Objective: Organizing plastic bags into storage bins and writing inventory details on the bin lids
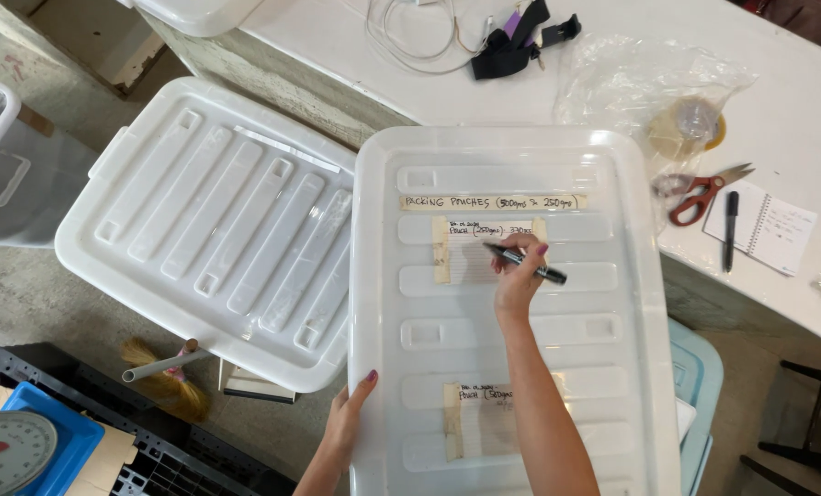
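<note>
My right hand [518, 276] grips a black marker pen [532, 265], its tip down on a paper label [473, 257] taped to the lid of a large white plastic storage box [511, 321]. A long tape strip [493, 202] with handwriting runs above that label. A second taped label [479, 418] sits lower on the lid, beside my forearm. My left hand [348, 418] clasps the box lid's left edge, thumb on top.
A second white lidded box [208, 220] stands to the left. The white table [796, 92] behind carries red-handled scissors [700, 196], a black pen [731, 230], a spiral notebook [773, 230], a tape roll in a plastic bag [690, 124] and cables [511, 37]. A weighing scale [11, 450] and a broom [162, 372] lie lower left.
</note>
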